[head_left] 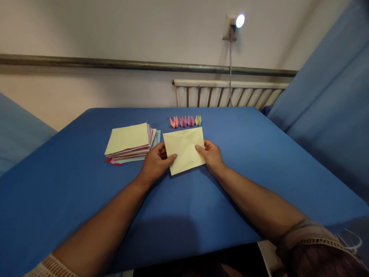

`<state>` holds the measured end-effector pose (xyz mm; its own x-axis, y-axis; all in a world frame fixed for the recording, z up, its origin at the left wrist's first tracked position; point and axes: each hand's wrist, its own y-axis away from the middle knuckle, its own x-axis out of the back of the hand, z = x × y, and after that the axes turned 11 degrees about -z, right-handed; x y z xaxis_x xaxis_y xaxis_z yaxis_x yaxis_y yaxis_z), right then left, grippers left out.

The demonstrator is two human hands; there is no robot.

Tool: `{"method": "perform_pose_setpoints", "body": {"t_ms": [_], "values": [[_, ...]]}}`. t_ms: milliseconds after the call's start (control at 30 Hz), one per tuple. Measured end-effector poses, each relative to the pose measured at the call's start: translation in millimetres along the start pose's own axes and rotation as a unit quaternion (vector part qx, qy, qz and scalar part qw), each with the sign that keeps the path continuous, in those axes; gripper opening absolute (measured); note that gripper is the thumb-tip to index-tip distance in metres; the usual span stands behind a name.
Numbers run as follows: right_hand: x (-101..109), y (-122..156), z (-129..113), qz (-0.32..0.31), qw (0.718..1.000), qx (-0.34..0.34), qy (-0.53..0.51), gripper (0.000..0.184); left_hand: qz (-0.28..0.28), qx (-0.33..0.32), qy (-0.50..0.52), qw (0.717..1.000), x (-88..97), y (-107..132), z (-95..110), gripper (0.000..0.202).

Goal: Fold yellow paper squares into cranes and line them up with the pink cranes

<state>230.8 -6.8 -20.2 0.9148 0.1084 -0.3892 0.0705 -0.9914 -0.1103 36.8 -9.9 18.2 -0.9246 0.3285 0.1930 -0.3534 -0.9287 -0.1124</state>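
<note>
A pale yellow sheet of paper (pixel 186 150) with faint crease lines is held up over the blue table, tilted towards me. My left hand (pixel 158 162) grips its left edge, thumb on the front and fingers behind. At the right edge my right hand (pixel 211 154) pinches it the same way, the fingers mostly hidden behind. Just beyond the sheet stands a row of small folded paper figures (pixel 187 121) in pink, purple and yellow. Left of my left hand lies a thick stack of coloured paper (pixel 128 140), pale yellow on top.
The blue table (pixel 253 161) reaches to the wall, where a radiator (pixel 213 84) and a metal rail (pixel 115 63) run along. A lit plug-in lamp (pixel 240 20) and a cord (pixel 230 73) hang above. Blue curtains (pixel 325 104) flank both sides.
</note>
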Motion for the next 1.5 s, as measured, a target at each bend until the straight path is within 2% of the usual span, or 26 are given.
{"method": "perform_pose_setpoints", "body": {"t_ms": [67, 133, 200, 233, 333, 367, 433, 500, 567, 600, 633, 700, 733, 800, 867, 900, 1000, 1100, 1200, 1300, 1400, 1500], "values": [[2.7, -2.5, -0.4, 0.004, 1.000, 0.004, 0.022, 0.030, -0.004, -0.026, -0.047, 0.999, 2.8, 0.0, -2.5, 0.051], [8.0, -5.2, -3.4, -0.004, 0.999, -0.007, 0.032, 0.029, 0.019, -0.073, -0.121, 0.990, 7.2, 0.9, -2.2, 0.065], [15.6, -7.7, -7.8, -0.024, 0.999, -0.036, 0.032, 0.030, 0.042, -0.138, -0.236, 0.961, 11.4, 2.7, 1.0, 0.077], [19.9, -8.7, -10.0, -0.036, 0.997, -0.055, 0.031, 0.031, 0.037, -0.171, -0.304, 0.937, 12.8, 3.8, 3.1, 0.078], [31.8, -11.3, -14.1, -0.091, 0.988, -0.113, 0.051, 0.032, -0.052, -0.229, -0.464, 0.854, 12.1, 5.9, 6.1, 0.063], [35.2, -12.0, -14.9, -0.113, 0.982, -0.131, 0.081, 0.031, -0.088, -0.234, -0.490, 0.835, 10.5, 5.9, 5.1, 0.054], [41.5, -13.0, -17.7, -0.134, 0.964, -0.150, 0.173, 0.027, -0.134, -0.226, -0.507, 0.821, 7.0, 4.5, 0.3, 0.033], [47.9, -12.5, -24.2, -0.110, 0.949, -0.134, 0.263, 0.027, -0.132, -0.204, -0.502, 0.830, 4.5, 1.8, -6.8, 0.018], [54.1, -9.5, -34.6, -0.087, 0.943, -0.093, 0.306, 0.041, -0.120, -0.179, -0.484, 0.848, 4.0, -1.3, -14.4, 0.013], [56.5, -7.1, -40.2, -0.109, 0.927, -0.052, 0.354, 0.049, -0.121, -0.168, -0.474, 0.856, 4.4, -2.7, -18.1, 0.013], [57.9, -4.4, -45.2, -0.159, 0.907, -0.032, 0.389, 0.055, -0.126, -0.158, -0.465, 0.862, 4.9, -3.8, -21.7, 0.013], [57.3, 0.9, -50.8, -0.277, 0.856, -0.033, 0.434, 0.063, -0.140, -0.144, -0.447, 0.872, 6.3, -5.8, -28.2, 0.013], [55.4, 2.8, -50.7, -0.292, 0.832, -0.023, 0.471, 0.064, -0.146, -0.138, -0.439, 0.876, 7.1, -6.6, -31.0, 0.012], [49.6, 3.8, -45.4, -0.285, 0.789, -0.003, 0.544, 0.047, -0.142, -0.124, -0.425, 0.885, 8.9, -8.5, -34.9, 0.011], [44.5, 1.3, -37.7, -0.255, 0.761, 0.007, 0.597, 0.017, -0.125, -0.103, -0.419, 0.894, 11.2, -10.5, -36.1, 0.016], [43.2, -0.9, -34.6, -0.241, 0.749, 0.004, 0.617, 0.007, -0.115, -0.090, -0.419, 0.896, 12.6, -11.5, -35.7, 0.021], [45.9, -7.0, -32.5, -0.205, 0.727, -0.034, 0.655, 0.015, -0.086, -0.051, -0.433, 0.896, 16.4, -13.6, -33.2, 0.029], [53.5, -8.9, -36.5, -0.158, 0.714, -0.080, 0.677, 0.019, -0.056, -0.026, -0.457, 0.888, 17.4, -13.7, -32.6, 0.028], [56.3, -7.2, -36.3, -0.121, 0.714, -0.083, 0.685, 0.016, -0.025, -0.021, -0.478, 0.878, 15.4, -12.9, -34.3, 0.024], [49.5, -5.2, -29.1, -0.088, 0.740, -0.054, 0.665, 0.026, -0.030, -0.056, -0.481, 0.874, 12.0, -12.9, -35.1, 0.029], [38.2, -4.9, -20.8, -0.059, 0.773, -0.057, 0.629, 0.039, -0.084, -0.107, -0.469, 0.873, 8.6, -13.9, -34.6, 0.022], [30.8, -5.9, -16.5, -0.060, 0.798, -0.073, 0.595, 0.037, -0.113, -0.128, -0.453, 0.875, 6.3, -13.9, -34.3, 0.023]]}}
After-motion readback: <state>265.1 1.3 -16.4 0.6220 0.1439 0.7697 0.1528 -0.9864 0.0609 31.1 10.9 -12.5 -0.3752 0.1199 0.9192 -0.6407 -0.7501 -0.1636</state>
